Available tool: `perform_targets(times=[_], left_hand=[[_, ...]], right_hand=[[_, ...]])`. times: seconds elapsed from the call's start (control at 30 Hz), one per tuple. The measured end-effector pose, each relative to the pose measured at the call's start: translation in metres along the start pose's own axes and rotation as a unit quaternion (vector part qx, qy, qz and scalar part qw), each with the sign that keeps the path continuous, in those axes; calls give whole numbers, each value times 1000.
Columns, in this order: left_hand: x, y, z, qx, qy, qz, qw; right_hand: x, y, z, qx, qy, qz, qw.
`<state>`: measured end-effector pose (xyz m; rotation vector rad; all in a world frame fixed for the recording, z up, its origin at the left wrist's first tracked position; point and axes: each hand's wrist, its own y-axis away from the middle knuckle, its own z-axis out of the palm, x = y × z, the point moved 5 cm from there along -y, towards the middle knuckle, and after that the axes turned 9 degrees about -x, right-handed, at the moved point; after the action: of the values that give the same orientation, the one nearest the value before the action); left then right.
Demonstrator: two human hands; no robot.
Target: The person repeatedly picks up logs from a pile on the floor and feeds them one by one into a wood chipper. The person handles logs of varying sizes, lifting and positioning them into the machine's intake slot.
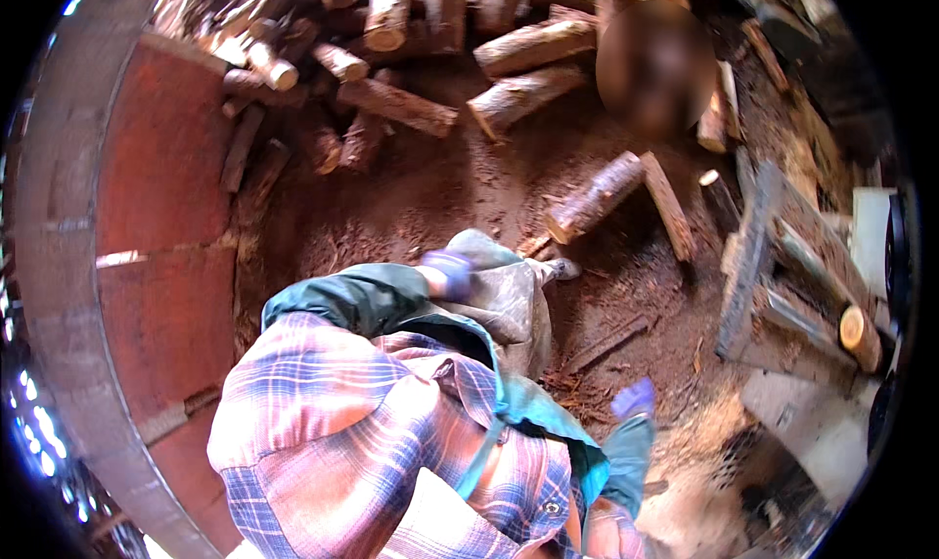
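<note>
My left hand (449,274), in a purple glove, is at my bent knee in grey trousers (504,310); it is smeared by motion, and I see nothing held in it. My right hand (634,400), also gloved in purple, hangs low at my right side above the brown ground, apart from any log. Its fingers are too blurred to read. Ahead of my knee a bark-covered log (597,197) lies on the ground. Beside it, to the right, is a narrower split piece of wood (668,207).
A heap of logs (389,16) spreads along the far side. Reddish panels (161,153) wall off the left. At the right a dark wooden frame (743,275) stands next to a log with a pale cut end (860,338). Wood scraps (608,345) litter the ground.
</note>
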<state>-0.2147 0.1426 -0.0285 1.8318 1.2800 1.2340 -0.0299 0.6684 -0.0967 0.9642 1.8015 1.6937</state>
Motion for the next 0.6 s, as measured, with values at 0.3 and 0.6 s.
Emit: perform_targets(times=[0.3, 0.6], left_hand=[[-431, 134, 104, 150, 395, -331, 844], [-735, 183, 99, 223, 519, -241, 789]], right_hand=[[-319, -15, -220, -21, -959, -97, 266], [-404, -166, -466, -6, -932, -89, 352]])
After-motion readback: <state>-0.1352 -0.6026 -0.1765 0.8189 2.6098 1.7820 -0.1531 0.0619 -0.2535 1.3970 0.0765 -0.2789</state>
